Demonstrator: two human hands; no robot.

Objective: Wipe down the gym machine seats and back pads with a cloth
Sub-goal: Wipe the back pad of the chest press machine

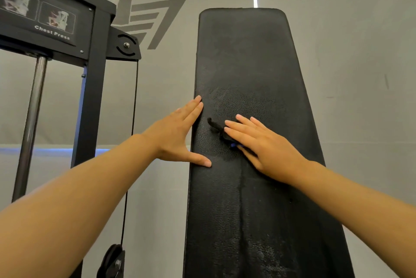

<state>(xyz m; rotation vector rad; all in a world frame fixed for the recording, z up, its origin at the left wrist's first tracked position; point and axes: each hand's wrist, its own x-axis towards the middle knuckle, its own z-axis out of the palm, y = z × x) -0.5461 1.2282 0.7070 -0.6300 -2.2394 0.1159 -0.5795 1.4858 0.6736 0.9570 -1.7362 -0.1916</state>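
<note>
A tall black padded back pad [245, 52] stands upright in front of me, with damp streaks across its middle and lower part. My right hand [261, 145] lies flat on the pad's middle, its straight fingers pressing a dark cloth [217, 127] against the surface. Only a dark corner and a bit of blue edge of the cloth show from under the palm. My left hand [180, 136] braces against the pad's left edge, fingers straight along the side and thumb spread onto the front face.
To the left stands the black frame of a chest press machine [94, 79] with a steel guide rod [31, 120], a cable and a pulley [113, 259] low down. A grey wall with a painted logo is behind.
</note>
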